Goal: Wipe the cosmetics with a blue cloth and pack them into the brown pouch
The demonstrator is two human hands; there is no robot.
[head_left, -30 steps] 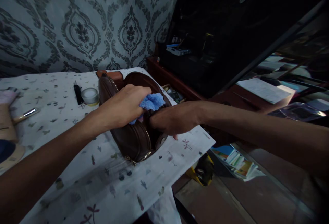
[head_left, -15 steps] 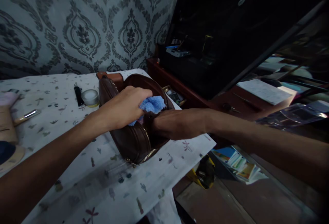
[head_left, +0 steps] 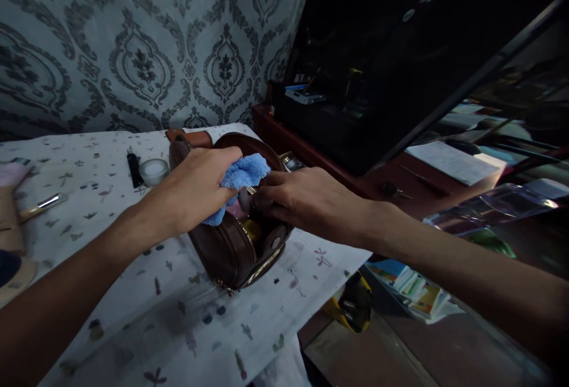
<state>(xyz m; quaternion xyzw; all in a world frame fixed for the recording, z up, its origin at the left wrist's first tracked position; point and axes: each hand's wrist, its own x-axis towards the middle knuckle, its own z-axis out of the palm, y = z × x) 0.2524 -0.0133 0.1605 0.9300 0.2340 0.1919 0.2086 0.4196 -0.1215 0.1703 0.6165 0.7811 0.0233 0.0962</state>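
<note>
1. Table (head_left: 133, 298): fills the lower left of the frame.
2. Bag (head_left: 217, 256): open, centre of the frame; probably soft-sided and apt to sag, with some weight from its contents, so the zip edge (head_left: 267, 265) seems the firmer hold.
3. Right hand (head_left: 311, 200): right of centre, fingers curled over the bag; I cannot tell whether they pinch anything.
4. Left hand (head_left: 195, 188): left of centre, clenched round a cloth (head_left: 246, 169).
5. Cloth: centre, above the bag; likely light, limp, unbreakable, easily bunched anywhere.

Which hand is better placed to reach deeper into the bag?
Right, probably. The right hand has its fingers at the mouth of the open bag, though whether they hold anything is unclear. The left hand is occupied, gripping the blue cloth.
</note>
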